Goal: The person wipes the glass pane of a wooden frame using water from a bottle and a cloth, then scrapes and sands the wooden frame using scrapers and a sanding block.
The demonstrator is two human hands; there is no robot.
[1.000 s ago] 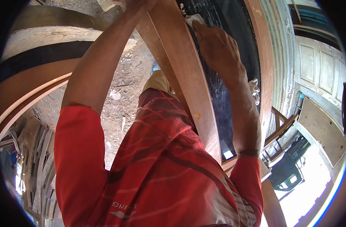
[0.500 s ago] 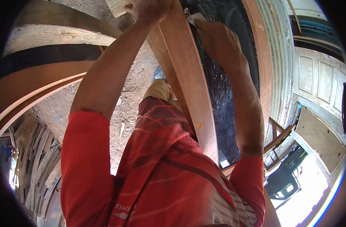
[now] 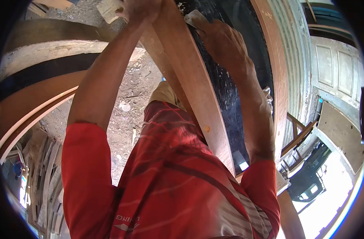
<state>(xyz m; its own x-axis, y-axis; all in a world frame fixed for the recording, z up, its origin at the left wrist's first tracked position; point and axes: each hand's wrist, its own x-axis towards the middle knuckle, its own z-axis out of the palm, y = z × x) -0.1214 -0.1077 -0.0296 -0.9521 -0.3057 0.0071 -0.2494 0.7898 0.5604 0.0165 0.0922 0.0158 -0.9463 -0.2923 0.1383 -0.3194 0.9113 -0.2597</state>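
Note:
My right hand (image 3: 224, 42) is closed around a pale, flat scraper (image 3: 196, 18). Its blade lies at the edge of a reddish wooden board (image 3: 190, 67), next to a dark, glossy panel (image 3: 229, 87) with whitish specks. Crumbs of whitish material sit by the blade. At the top edge of the view, my left hand (image 3: 142, 10) rests on the same board, its fingers curled over the left side. The frame edge cuts off part of this hand.
A pale block (image 3: 107, 10) is beside my left hand. Curved wooden pieces (image 3: 42, 81) stand on the left, above a stack of planks (image 3: 48, 179). Shavings litter the ground (image 3: 130, 87). Corrugated sheeting (image 3: 287, 51) and a panelled door (image 3: 337, 65) are at the right.
Both hands and the scraper have shifted slightly left and up in the view, as have the nearby board ends. My right hand keeps its hold on the scraper.

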